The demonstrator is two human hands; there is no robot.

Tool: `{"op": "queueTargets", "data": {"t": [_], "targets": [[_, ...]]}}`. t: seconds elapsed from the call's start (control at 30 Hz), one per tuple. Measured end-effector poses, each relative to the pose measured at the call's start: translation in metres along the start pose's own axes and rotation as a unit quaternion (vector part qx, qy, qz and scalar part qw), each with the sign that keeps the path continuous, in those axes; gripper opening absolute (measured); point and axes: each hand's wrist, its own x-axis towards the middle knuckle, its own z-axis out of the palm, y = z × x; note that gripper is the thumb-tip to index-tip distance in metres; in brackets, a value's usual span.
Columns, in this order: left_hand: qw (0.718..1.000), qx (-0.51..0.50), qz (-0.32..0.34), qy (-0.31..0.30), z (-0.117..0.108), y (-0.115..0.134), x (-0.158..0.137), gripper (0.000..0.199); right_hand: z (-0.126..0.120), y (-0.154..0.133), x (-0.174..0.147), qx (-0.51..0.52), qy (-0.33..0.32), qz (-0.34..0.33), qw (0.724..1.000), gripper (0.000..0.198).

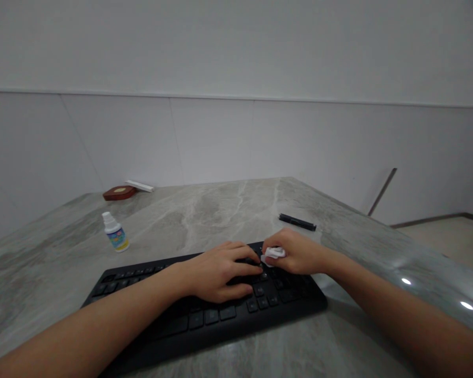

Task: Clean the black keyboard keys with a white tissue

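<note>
A black keyboard (205, 331) lies at a slant on the grey marbled table. My left hand (220, 272) rests flat on its keys, fingers stretched out toward the right, and hides the middle of the key rows. Over the right part of the keyboard, my right hand (295, 253) is closed round a crumpled white tissue (275, 253), which touches or nearly touches the keys. The fingertips of both hands are close together.
A small white bottle (116, 233) with a colourful label stands left of the keyboard. Beyond my right hand lies a black pen (297, 221). A reddish-brown case (119, 193) and a white flat strip (139, 185) are at the far left, near the wall (216, 136).
</note>
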Motion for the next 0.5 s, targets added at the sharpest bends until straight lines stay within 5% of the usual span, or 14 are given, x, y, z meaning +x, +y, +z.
{"op": "queueTargets", "data": {"t": [0.5], "targets": [[1.0,-0.015,0.002,0.01,0.0011,-0.0017,-0.0005,0.035,-0.0023,-0.0012,-0.0023,-0.032,-0.029,-0.036,0.998,0.013]]}}
